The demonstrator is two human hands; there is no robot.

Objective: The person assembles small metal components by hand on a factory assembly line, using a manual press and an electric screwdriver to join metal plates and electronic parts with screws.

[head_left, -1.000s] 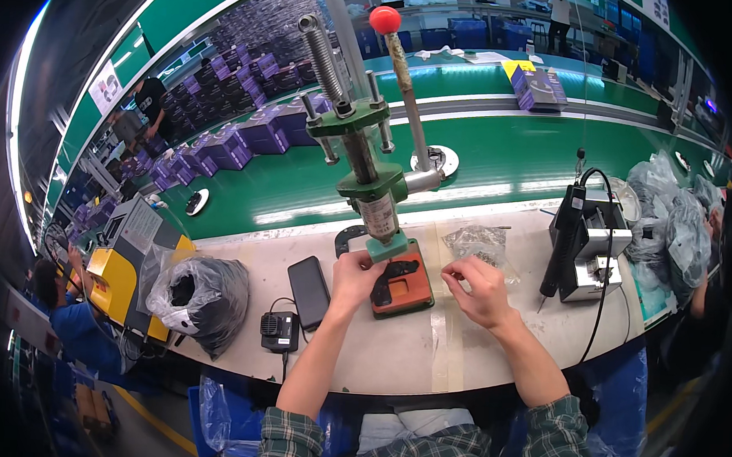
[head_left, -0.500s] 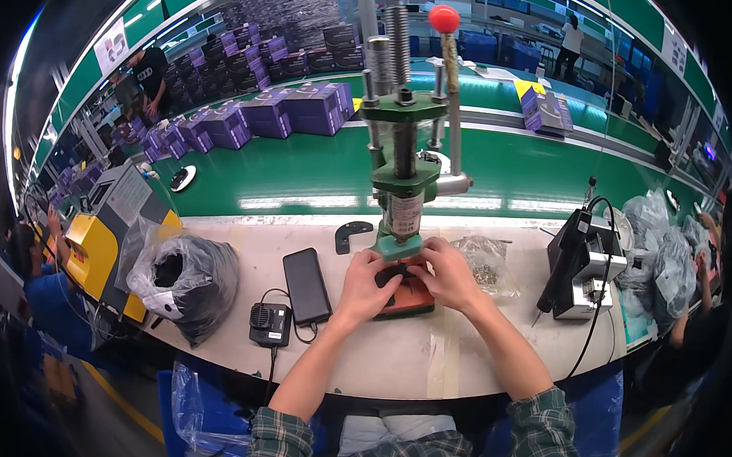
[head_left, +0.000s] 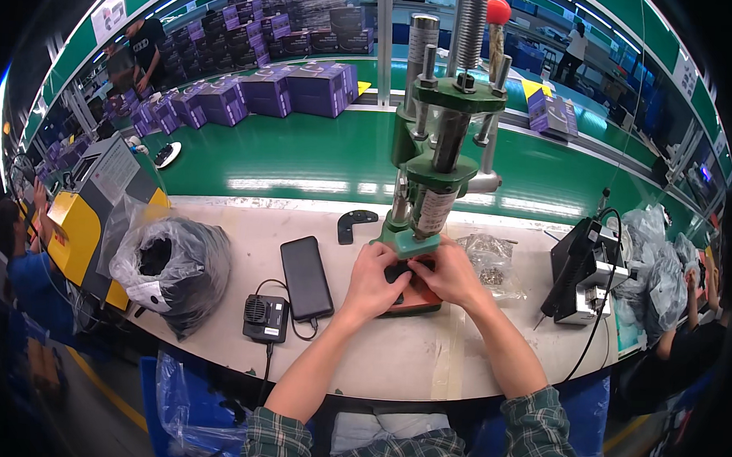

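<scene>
Two forearms in plaid sleeves come up from the lower edge onto the pale tabletop (head_left: 393, 356). The left hand (head_left: 373, 279) and the right hand (head_left: 448, 274) meet over a small dark part (head_left: 398, 272) that sits on a reddish-brown block (head_left: 423, 297) at the foot of a green hand press (head_left: 431, 162). The fingers of both hands are curled around the dark part and pinch it from either side, the left from the left edge and the right from above and the right; how firmly they grip cannot be told. Just left of the left hand lies a black phone (head_left: 306, 277), with a small black box with a fan grille (head_left: 266, 318) beside its near end and a cable joining the two. Further left stands a black plastic bag (head_left: 171, 265), open at the top. Right of the right hand lies a clear bag of small metal parts (head_left: 488, 262), and beyond it a black device with a cord (head_left: 578, 270). A flat black bracket (head_left: 355, 224) lies behind the phone. Past the tabletop runs a green conveyor belt (head_left: 304, 156) with purple boxes (head_left: 319, 88) at its far side.
</scene>
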